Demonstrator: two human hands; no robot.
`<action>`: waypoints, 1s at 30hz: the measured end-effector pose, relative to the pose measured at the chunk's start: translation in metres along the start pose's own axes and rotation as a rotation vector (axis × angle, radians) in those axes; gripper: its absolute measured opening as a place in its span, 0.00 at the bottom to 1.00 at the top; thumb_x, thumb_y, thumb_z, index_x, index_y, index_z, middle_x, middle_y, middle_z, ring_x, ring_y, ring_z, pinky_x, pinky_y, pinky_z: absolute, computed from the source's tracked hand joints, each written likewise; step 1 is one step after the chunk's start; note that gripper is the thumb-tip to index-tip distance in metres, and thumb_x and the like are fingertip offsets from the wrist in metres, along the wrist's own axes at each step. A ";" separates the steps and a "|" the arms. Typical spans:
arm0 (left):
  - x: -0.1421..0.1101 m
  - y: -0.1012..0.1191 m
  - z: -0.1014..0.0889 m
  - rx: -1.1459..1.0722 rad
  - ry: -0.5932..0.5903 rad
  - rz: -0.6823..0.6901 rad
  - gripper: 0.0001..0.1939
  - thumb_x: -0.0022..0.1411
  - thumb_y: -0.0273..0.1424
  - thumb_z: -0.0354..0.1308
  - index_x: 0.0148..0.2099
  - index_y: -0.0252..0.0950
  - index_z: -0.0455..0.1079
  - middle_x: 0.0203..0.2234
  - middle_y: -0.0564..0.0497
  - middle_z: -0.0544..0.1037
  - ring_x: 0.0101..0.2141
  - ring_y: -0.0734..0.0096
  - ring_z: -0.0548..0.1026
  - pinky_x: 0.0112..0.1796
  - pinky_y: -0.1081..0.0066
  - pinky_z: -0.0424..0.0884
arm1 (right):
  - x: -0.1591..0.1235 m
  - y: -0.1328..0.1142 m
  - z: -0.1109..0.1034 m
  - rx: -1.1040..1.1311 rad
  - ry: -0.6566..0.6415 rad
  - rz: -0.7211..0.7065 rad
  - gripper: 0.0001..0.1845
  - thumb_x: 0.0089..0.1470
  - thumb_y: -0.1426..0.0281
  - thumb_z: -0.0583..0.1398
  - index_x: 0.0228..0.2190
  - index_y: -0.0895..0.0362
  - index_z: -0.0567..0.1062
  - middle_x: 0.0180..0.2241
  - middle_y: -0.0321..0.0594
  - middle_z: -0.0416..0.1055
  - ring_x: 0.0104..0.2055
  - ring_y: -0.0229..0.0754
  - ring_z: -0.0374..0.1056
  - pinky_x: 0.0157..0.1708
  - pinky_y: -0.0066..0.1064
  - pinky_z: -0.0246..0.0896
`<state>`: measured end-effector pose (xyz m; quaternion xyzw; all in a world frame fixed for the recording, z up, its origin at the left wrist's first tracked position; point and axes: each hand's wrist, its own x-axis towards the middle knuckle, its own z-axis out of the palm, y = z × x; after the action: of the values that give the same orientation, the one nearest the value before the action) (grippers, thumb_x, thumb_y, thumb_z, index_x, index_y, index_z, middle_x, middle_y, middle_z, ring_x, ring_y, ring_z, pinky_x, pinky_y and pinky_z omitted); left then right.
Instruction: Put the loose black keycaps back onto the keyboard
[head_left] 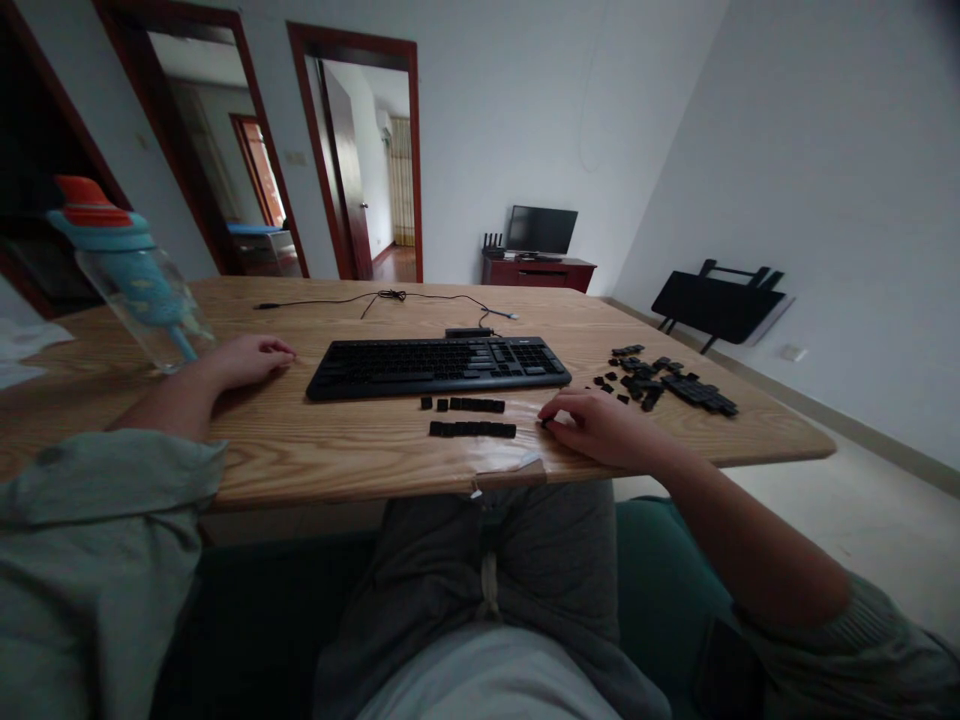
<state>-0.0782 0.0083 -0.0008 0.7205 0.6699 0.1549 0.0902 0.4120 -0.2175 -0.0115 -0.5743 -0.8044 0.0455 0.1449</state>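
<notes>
Keycap (545, 421), or what looks like one: small, dark, between thumb and fingertips of right hand (592, 425), near the table's front edge (300, 497), just right of two short rows. Right grip narrow, closed down on that one piece. Left hand (247, 365) rests on the table between bottle (146, 285) and left end of keyboard (439, 365); fingers close together, undersides out of sight, so cannot tell whether that grip holds anything.

Handling, by judgement: very light, stiff plastic, smooth enough to skid or flip if squeezed off-centre. Not very fragile, though any stem beneath could snap under a sideways twist. Best hold: two opposite side walls, thumb against index finger, top face left free. Same for pieces in the near row (472, 430) and far row (478, 405), both roughly parallel to the front edge; neighbours there sit tight, so an end piece is easiest to take. Loose pile (660, 380), toward the table's right edge, would scatter at a careless brush.

Hard to make out: the held piece is mostly covered by fingers; its marking and upright side cannot be read. Pile pieces overlap, dark on dark, too small to count. Which keyboard positions are bare: unclear. Left sleeve (112, 480) hides the table's front-left corner; left forearm covers part of the bottle's base.
</notes>
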 end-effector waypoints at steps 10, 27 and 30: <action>0.010 -0.012 0.003 0.054 -0.043 0.005 0.20 0.58 0.37 0.56 0.49 0.33 0.76 0.47 0.43 0.81 0.45 0.59 0.77 0.52 0.63 0.70 | -0.018 0.025 -0.003 0.009 0.004 -0.002 0.15 0.60 0.65 0.58 0.43 0.53 0.82 0.40 0.45 0.78 0.39 0.44 0.72 0.37 0.33 0.65; 0.004 -0.008 0.000 0.027 -0.037 0.029 0.20 0.57 0.38 0.56 0.47 0.32 0.77 0.47 0.41 0.81 0.46 0.57 0.78 0.52 0.65 0.70 | 0.138 0.033 -0.005 0.156 -0.030 -0.026 0.11 0.57 0.71 0.61 0.39 0.55 0.84 0.37 0.40 0.82 0.37 0.42 0.74 0.39 0.31 0.67; 0.005 -0.009 0.001 0.011 -0.033 0.016 0.20 0.57 0.37 0.56 0.48 0.32 0.77 0.47 0.41 0.81 0.45 0.59 0.78 0.51 0.65 0.71 | 0.134 0.038 0.002 0.201 -0.018 -0.031 0.13 0.58 0.69 0.60 0.41 0.56 0.84 0.39 0.41 0.82 0.38 0.42 0.74 0.40 0.31 0.68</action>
<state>-0.0860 0.0145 -0.0041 0.7287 0.6635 0.1398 0.0960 0.4063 -0.0792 0.0012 -0.5442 -0.8057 0.1287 0.1953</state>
